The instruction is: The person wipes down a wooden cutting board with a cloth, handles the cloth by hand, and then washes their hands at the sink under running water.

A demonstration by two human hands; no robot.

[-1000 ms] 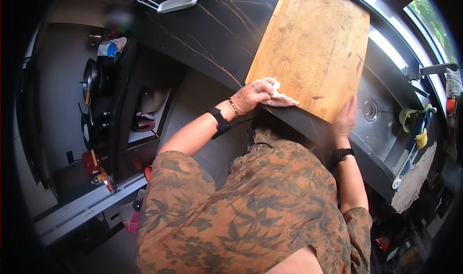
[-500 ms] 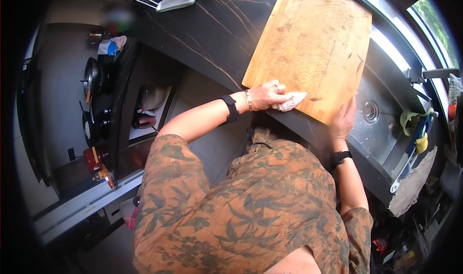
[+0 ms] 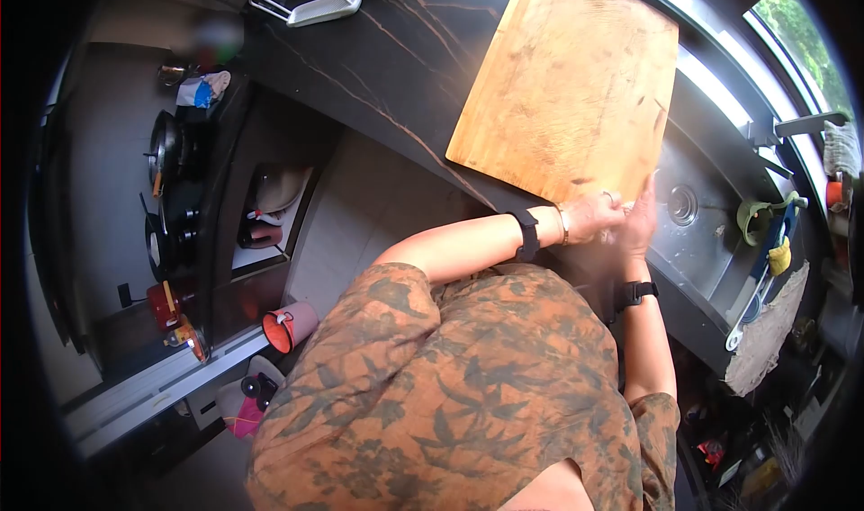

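Observation:
A wooden cutting board (image 3: 567,88) lies across the dark counter and the sink's near side. At its near right corner, my left hand (image 3: 594,216) is closed. Only a pale bit of the white cloth shows beneath those fingers; the rest is hidden. My right hand (image 3: 639,228) grips the board's right edge at the same corner, its fingers pointing up along the side. The two hands are almost touching.
The steel sink (image 3: 697,214) is on the right, with a green strainer-like item (image 3: 749,221) and a yellow sponge (image 3: 779,256) at its far side. A white metal rack (image 3: 310,5) stands on the counter (image 3: 378,70). A pink bucket (image 3: 290,325) is at lower left.
My left hand has slid right with the cloth along the board's near edge, to the corner by my right hand. The right hand stays at the board's edge. The view has shifted slightly.

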